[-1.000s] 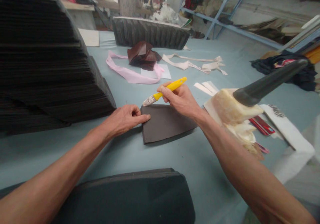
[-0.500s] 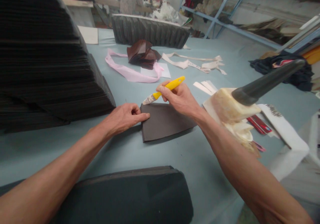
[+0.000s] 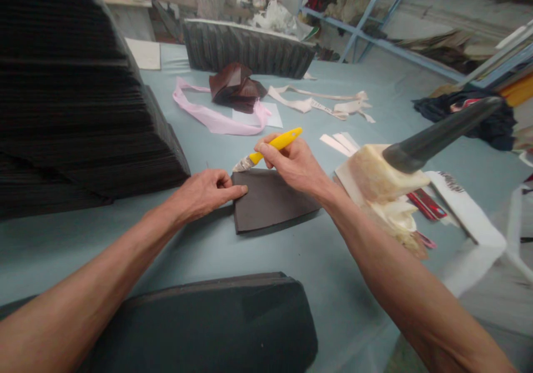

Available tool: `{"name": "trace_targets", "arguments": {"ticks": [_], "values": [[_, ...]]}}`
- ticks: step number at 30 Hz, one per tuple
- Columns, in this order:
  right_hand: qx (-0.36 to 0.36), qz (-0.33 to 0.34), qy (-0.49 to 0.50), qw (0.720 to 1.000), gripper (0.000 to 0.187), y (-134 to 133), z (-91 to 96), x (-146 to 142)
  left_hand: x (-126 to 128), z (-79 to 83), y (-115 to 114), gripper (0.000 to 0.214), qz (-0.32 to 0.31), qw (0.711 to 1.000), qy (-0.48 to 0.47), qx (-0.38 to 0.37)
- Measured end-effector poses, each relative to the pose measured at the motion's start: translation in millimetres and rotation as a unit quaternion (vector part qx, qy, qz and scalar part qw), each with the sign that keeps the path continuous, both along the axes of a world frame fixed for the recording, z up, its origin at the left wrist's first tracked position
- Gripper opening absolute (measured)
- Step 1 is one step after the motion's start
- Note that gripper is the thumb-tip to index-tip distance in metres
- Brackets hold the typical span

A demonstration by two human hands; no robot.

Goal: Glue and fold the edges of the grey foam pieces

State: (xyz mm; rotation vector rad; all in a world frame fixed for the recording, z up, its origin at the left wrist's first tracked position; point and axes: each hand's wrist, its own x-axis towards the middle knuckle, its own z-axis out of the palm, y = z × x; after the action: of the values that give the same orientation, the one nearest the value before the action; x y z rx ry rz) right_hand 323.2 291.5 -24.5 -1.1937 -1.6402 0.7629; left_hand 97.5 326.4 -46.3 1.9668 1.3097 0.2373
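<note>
My right hand [image 3: 291,162] is closed around the yellow handle of a paintbrush [image 3: 277,143]. The brush's pale, crusted bristles touch the far left corner of a dark grey panel [image 3: 275,203], which lies flat and seems to be a thin stack. At that panel's left edge, my left hand [image 3: 208,191] has its fingers curled and its thumb pressed on top, pinching the edge. Nearest to my body lies a long dark piece with rounded corners [image 3: 216,323], partly behind my left forearm.
A tall stack of black sheets [image 3: 70,95] rises at the left. To the right stands a glue-crusted container [image 3: 375,173] with a thick black handle. Beyond my hands lie a pink strip [image 3: 208,119], crumpled brown material [image 3: 235,87] and a row of dark pieces [image 3: 250,48].
The brush tip has slid slightly left along the panel's far edge to its corner. My left hand keeps its hold. The whole view has shifted a little.
</note>
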Motion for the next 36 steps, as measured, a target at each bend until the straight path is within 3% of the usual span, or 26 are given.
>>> {"name": "trace_targets", "arguments": {"ticks": [7, 17, 22, 30, 36], "values": [[0.006, -0.040, -0.048, 0.998, 0.046, -10.9, 8.5, 13.6, 0.0, -2.0, 1.1, 0.054, -0.003, 1.000, -0.007, 0.007], [0.000, -0.037, -0.040, 0.999, 0.054, -14.3, 10.8, 15.3, -0.1, -1.3, 2.4, 0.056, -0.004, 1.000, 0.002, -0.002], [0.022, 0.010, 0.009, 1.000, 0.056, -4.9, 16.2, 16.9, 0.4, -1.2, 2.9, 0.057, -0.002, 1.000, 0.000, -0.001], [-0.002, 0.127, -0.058, 0.990, 0.051, 23.9, 26.3, 17.9, 0.3, -1.5, 1.9, 0.057, 0.002, 1.000, 0.007, 0.001], [-0.014, 0.134, -0.105, 0.985, 0.048, 24.6, 40.3, 25.5, 0.5, -0.9, 0.9, 0.056, 0.001, 1.000, -0.001, 0.004]]}}
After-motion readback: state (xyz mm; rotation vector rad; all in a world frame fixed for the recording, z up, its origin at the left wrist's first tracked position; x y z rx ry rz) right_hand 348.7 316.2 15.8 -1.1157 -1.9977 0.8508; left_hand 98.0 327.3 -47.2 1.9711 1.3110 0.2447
